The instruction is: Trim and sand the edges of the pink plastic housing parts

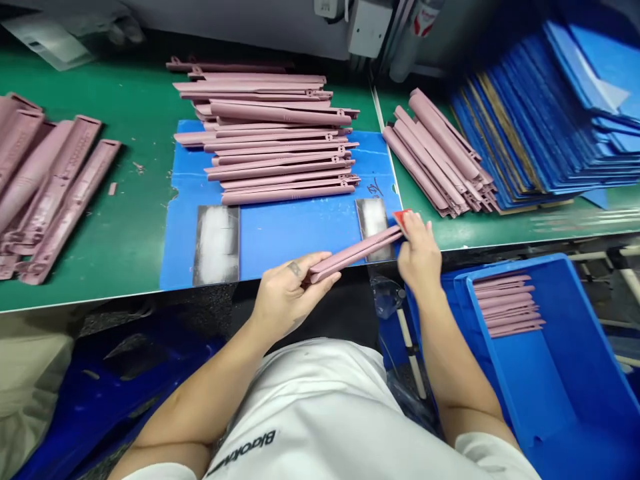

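Observation:
My left hand (285,293) is closed round the near end of a long pink plastic strip (356,252), held just off the front edge of the green table. My right hand (419,255) pinches a small red tool (401,218) against the strip's far end. A blue mat (280,230) lies on the table behind the hands, with a pile of the same pink strips (275,133) stacked on it.
More pink strips lie at the far left (45,180) and to the right of the mat (437,157). A stack of blue sheets (555,113) fills the back right. A blue bin (560,373) at my right holds several pink strips (507,305).

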